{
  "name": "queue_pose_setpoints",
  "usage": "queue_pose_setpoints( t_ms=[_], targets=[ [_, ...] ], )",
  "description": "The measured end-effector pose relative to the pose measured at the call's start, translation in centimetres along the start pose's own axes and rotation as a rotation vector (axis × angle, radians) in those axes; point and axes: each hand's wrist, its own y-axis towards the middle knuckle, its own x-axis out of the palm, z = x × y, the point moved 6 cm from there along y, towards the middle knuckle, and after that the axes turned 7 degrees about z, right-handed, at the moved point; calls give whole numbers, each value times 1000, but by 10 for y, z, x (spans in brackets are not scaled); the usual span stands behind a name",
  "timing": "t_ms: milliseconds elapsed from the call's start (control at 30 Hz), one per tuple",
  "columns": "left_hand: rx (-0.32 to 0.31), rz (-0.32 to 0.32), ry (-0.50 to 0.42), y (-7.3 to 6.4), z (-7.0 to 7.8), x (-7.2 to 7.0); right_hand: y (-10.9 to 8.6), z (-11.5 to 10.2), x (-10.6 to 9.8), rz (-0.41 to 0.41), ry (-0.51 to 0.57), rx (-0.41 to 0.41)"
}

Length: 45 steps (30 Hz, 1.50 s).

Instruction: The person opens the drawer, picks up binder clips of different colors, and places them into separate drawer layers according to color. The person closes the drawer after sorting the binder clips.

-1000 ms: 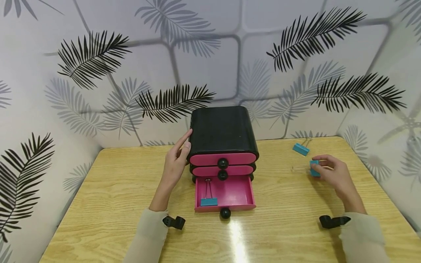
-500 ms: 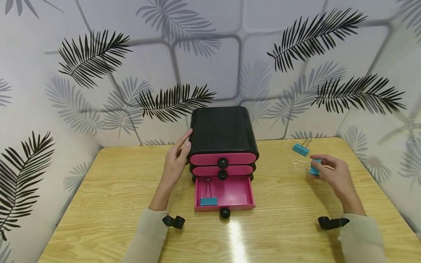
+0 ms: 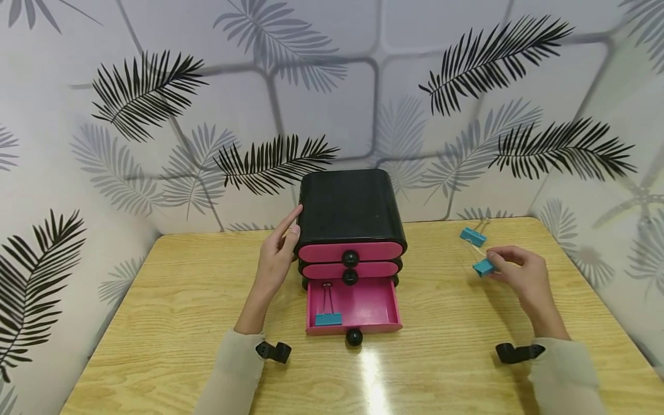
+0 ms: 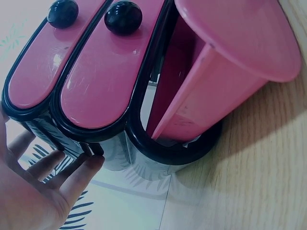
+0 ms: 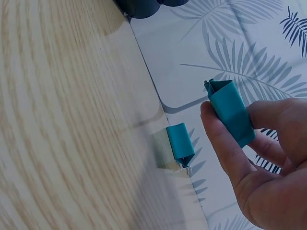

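Observation:
My right hand (image 3: 520, 275) pinches a teal binder clip (image 5: 231, 112) between thumb and fingers over the right part of the table. Another teal binder clip (image 3: 473, 236) lies on the table just behind it. At the middle stands a small black drawer cabinet (image 3: 350, 207) with pink fronts, and my left hand (image 3: 276, 249) rests on its left side with fingers extended. Its bottom pink drawer (image 3: 369, 302) is pulled out; a third binder clip (image 3: 328, 319) lies inside at the left, wire handles pointing back. In the left wrist view, fingertips (image 4: 94, 163) touch the cabinet's black side.
The wooden table (image 3: 181, 300) meets a wall (image 3: 332, 104) with a leaf pattern at its back edge. The open drawer's round black knob (image 3: 354, 337) juts out toward the front. Two upper drawers with black knobs (image 3: 350, 258) are closed.
The binder clip in my right hand has turned, its wire handles swinging from leftward to up and left, and has shifted slightly left. My left hand stays against the cabinet.

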Motion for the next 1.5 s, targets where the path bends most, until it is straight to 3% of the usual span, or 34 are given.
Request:
queue_pose_setpoints(
  t_ms=[333,467,533,733,1133,1500],
  targets=[
    [3,5,5,0,0,-1,-2,0,12,-108,264,64],
    [8,5,7,0,-1,-1,-4,-5,15,-150,304,76],
    [10,8,6,0,-1,-1,-5,-8,15,-166,235,53],
    [20,13,4,1,-1,-1,-8,-16,16,-179,-109,-59],
    [13,11,1,1,0,-2,-12,-31,19,-201,-27,-53],
    [9,13,10,0,-1,-2,-17,-46,15,-156,-143,-91]
  ],
)
